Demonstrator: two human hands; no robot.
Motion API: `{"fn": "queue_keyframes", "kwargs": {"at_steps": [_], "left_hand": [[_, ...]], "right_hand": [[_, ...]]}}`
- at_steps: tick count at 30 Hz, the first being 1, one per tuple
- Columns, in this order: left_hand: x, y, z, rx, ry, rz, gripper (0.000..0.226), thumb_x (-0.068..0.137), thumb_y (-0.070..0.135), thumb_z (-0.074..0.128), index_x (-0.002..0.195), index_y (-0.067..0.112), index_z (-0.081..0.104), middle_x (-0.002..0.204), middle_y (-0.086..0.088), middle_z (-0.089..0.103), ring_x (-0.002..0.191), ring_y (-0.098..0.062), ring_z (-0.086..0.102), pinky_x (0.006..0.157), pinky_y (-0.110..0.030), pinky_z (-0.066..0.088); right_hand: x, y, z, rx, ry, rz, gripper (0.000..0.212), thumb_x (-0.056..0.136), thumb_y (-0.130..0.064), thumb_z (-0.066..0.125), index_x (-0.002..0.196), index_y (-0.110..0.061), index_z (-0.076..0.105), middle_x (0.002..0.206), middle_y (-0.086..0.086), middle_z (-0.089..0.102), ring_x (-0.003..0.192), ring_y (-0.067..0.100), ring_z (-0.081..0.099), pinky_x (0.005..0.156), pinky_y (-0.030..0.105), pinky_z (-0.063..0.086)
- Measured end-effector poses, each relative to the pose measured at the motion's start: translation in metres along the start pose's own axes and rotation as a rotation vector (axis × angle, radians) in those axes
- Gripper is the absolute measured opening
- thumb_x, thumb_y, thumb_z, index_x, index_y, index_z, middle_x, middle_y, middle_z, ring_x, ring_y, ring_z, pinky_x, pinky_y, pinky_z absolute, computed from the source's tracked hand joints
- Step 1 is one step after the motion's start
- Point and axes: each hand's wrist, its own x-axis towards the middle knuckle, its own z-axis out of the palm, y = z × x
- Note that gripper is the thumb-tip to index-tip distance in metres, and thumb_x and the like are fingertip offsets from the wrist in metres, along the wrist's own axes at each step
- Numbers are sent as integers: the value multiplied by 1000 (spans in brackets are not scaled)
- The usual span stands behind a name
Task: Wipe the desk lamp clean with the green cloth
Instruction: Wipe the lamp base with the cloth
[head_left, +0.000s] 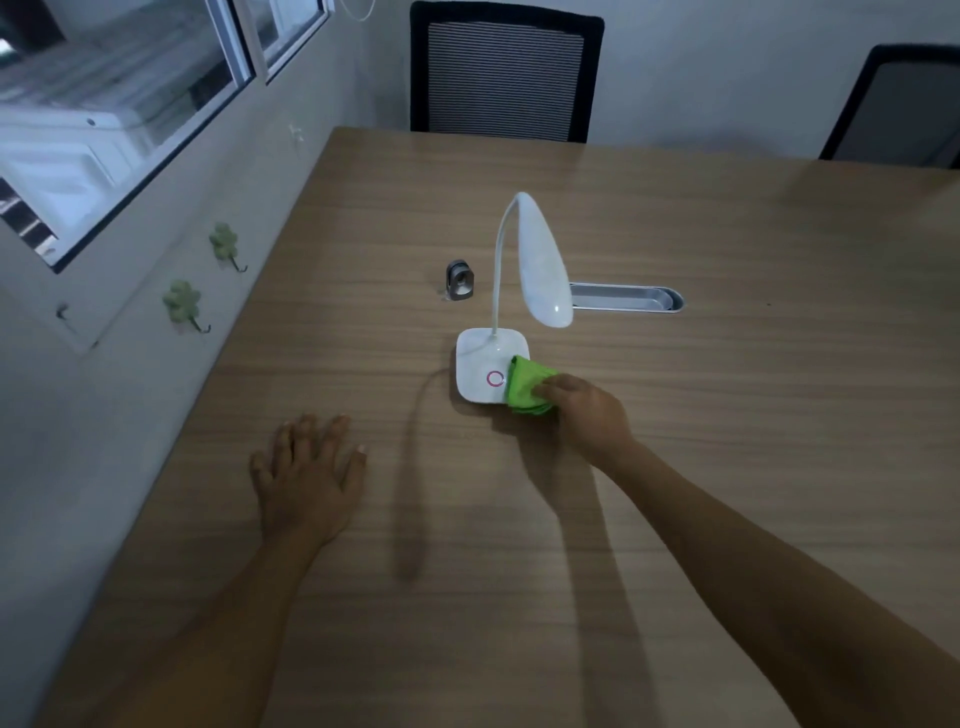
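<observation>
A white desk lamp (540, 270) stands in the middle of the wooden table (727, 415), its curved neck rising from a square base (480, 364) with a pink ring. The folded green cloth (524, 384) lies over the base's right edge, and my right hand (587, 410) presses on it, fingers closed over the cloth. Left of the lamp and nearer to me, my left hand (306, 473) rests flat on the table with its fingers spread, holding nothing.
A small grey metal object (460, 280) stands behind the lamp's base on the left. A metal cable slot (628, 299) is set into the table behind the lamp head. Two black chairs (504, 73) stand at the far edge. The wall with windows runs along the left.
</observation>
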Motion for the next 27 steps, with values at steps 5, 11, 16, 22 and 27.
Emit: {"fn": "queue_keyframes", "kwargs": {"at_steps": [5, 11, 16, 22, 27], "left_hand": [[0, 0, 1, 8, 8, 1, 58, 87, 62, 25, 143, 45, 26, 158, 1, 27, 146, -27, 20, 113, -57, 16], [0, -1, 2, 20, 20, 9, 61, 84, 64, 21, 142, 44, 27, 156, 0, 30, 145, -28, 22, 113, -57, 18], [1, -1, 1, 15, 8, 3, 62, 84, 64, 21, 143, 43, 27, 156, -1, 29, 145, -28, 22, 112, -58, 17], [0, 0, 1, 20, 4, 4, 62, 84, 64, 20, 143, 43, 27, 156, -1, 29, 145, -28, 21, 112, -58, 17], [0, -1, 0, 20, 6, 6, 64, 84, 64, 17, 143, 43, 28, 157, -1, 29, 145, -28, 21, 112, -58, 17]], "right_hand": [[11, -11, -12, 30, 182, 58, 41, 73, -2, 65, 114, -10, 65, 127, 15, 62, 108, 36, 63, 76, 41, 55], [30, -35, 0, -45, -3, 20, 36, 90, -14, 51, 126, -16, 57, 135, 9, 53, 124, 27, 50, 90, 35, 48], [19, -4, -8, -81, 11, 184, 37, 84, -9, 54, 120, -13, 59, 130, 11, 56, 116, 32, 55, 84, 39, 52], [21, -24, -11, -14, 84, 88, 40, 87, -12, 54, 127, -16, 55, 140, 7, 50, 124, 29, 50, 88, 37, 49], [11, -15, -3, -77, 4, 81, 38, 88, -13, 51, 125, -18, 56, 137, 7, 53, 120, 29, 54, 87, 37, 50]]}}
